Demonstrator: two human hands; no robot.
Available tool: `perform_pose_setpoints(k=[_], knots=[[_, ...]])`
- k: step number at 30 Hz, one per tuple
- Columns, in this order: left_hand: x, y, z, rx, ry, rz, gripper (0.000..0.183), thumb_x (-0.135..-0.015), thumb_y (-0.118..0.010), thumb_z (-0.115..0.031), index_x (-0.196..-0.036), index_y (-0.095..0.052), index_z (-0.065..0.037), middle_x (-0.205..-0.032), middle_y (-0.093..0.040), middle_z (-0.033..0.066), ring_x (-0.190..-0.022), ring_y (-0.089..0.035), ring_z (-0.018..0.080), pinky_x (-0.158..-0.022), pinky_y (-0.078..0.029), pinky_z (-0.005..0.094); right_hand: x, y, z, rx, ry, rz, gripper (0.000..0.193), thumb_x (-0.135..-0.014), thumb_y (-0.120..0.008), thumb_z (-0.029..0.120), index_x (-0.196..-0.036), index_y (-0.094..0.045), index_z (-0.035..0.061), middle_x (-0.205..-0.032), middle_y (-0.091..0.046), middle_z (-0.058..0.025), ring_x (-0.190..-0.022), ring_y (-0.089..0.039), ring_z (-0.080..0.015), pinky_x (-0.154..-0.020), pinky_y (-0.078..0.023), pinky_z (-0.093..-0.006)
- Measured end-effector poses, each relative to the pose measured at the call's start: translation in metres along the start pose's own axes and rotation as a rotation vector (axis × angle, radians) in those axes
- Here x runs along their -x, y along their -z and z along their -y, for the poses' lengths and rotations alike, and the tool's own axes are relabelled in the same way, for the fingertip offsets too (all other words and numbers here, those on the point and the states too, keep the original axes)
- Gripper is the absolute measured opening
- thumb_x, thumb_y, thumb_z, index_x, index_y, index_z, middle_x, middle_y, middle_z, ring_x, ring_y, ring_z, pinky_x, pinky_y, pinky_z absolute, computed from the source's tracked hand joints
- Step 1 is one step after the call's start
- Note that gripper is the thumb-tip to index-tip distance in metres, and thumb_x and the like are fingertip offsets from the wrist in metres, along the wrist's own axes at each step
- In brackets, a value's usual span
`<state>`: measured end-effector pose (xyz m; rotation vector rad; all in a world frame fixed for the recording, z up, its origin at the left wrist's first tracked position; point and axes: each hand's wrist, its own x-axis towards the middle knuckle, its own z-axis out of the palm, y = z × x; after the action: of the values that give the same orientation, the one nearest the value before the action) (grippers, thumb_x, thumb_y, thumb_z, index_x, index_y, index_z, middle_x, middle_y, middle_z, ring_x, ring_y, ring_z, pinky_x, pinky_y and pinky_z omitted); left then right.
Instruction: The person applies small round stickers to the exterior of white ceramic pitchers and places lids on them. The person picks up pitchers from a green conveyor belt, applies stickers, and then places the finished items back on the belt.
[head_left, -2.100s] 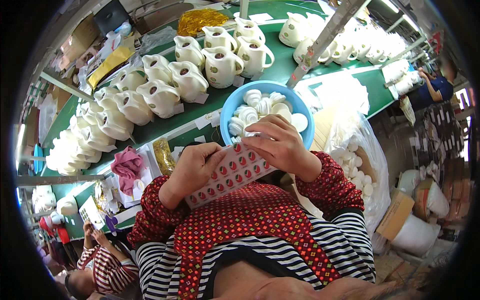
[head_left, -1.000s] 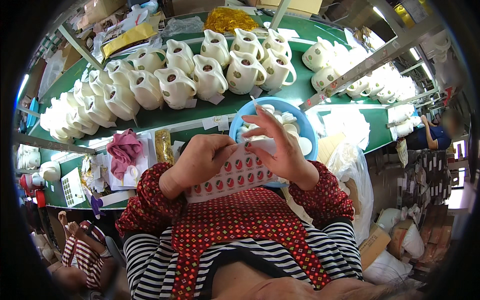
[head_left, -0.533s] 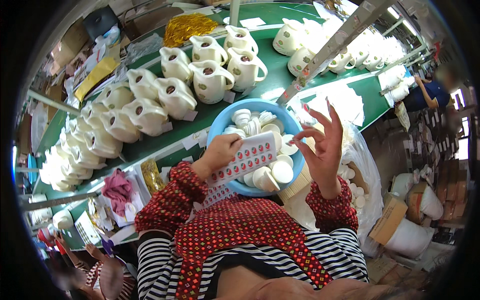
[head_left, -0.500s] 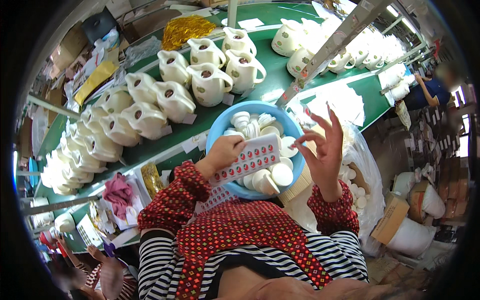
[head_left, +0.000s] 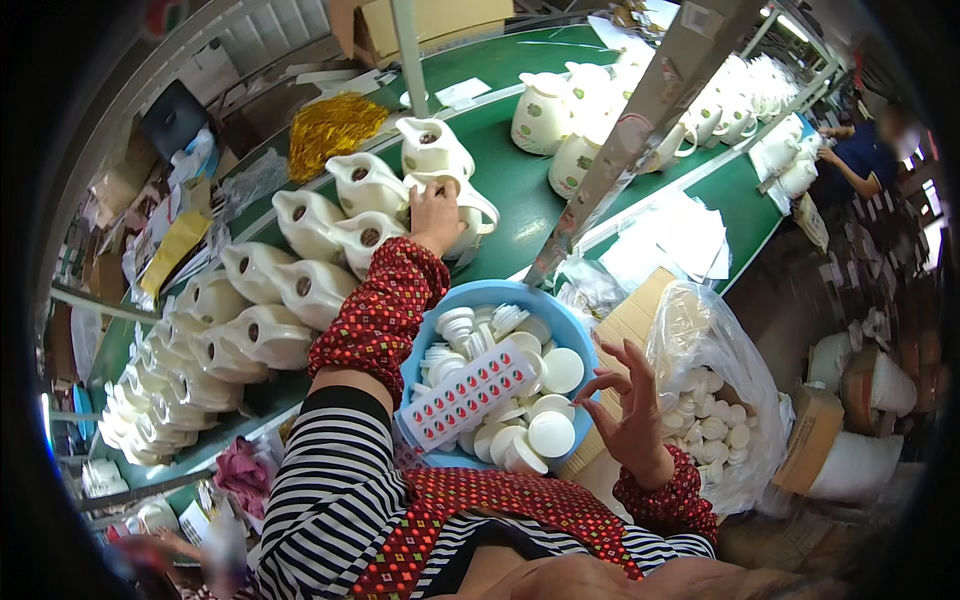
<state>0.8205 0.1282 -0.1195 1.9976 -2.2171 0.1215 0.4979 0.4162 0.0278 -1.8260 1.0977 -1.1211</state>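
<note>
My left hand (head_left: 435, 218) reaches out to a cream ceramic jug (head_left: 474, 208) in the row on the green table, its fingers closed over the jug's top opening. The jug's brown-centred mouth is mostly covered by the hand. My right hand (head_left: 632, 415) is raised beside the blue basin, thumb and forefinger drawn together in a pinch; what is between the tips is too small to make out. A sheet of red-and-green stickers (head_left: 470, 392) lies across the white round lids (head_left: 552, 434) in the blue basin (head_left: 575, 335).
Several more cream jugs (head_left: 280, 290) stand in rows to the left. A grey metal post (head_left: 640, 130) rises past the basin. White papers (head_left: 680, 240) lie at the right. A clear bag of white lids (head_left: 715, 425) sits beside my right arm. A co-worker (head_left: 860, 155) stands far right.
My left hand has let go of the sticker sheet, which now rests on the lids, and has moved up to a jug. My right hand has shifted lower, its fingers still pinched.
</note>
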Motion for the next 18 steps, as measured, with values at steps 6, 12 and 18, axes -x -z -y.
perform_pose_setpoints(k=[6, 12, 18], knots=[[-0.009, -0.002, 0.012, 0.343, -0.057, -0.294, 0.063, -0.078, -0.085, -0.040, -0.125, -0.066, -0.004, -0.122, -0.067, 0.0153, -0.127, -0.055, 0.0330, -0.118, -0.026, 0.0562, -0.009, 0.009, 0.007, 0.048, 0.026, 0.011, 0.095, -0.082, -0.080, -0.010, -0.160, -0.029, 0.0061, -0.152, -0.050, -0.0223, -0.093, -0.074, -0.0210, -0.098, -0.056, -0.0433], [0.062, 0.120, 0.059, 1.281, -0.061, -0.501, 0.040, -0.087, -0.078, -0.017, -0.119, -0.070, 0.006, -0.115, -0.072, 0.0141, -0.105, -0.069, 0.0230, -0.093, -0.054, 0.0377, -0.042, 0.015, 0.057, -0.090, 0.182, -0.001, 0.096, -0.082, -0.078, -0.012, -0.161, -0.026, 0.0035, -0.151, -0.050, -0.0244, -0.094, -0.074, -0.0206, -0.101, -0.053, -0.0440], [0.201, 0.141, 0.083, 2.102, 0.337, -0.270, 0.029, -0.103, -0.056, -0.019, -0.113, -0.073, 0.002, -0.102, -0.076, 0.0086, -0.085, -0.072, 0.0153, -0.077, -0.060, 0.0310, -0.052, -0.020, 0.117, -0.338, 0.210, 0.211, 0.101, -0.084, -0.077, -0.011, -0.164, -0.018, 0.0057, -0.153, -0.045, -0.0248, -0.096, -0.071, -0.0194, -0.104, -0.050, -0.0429]])
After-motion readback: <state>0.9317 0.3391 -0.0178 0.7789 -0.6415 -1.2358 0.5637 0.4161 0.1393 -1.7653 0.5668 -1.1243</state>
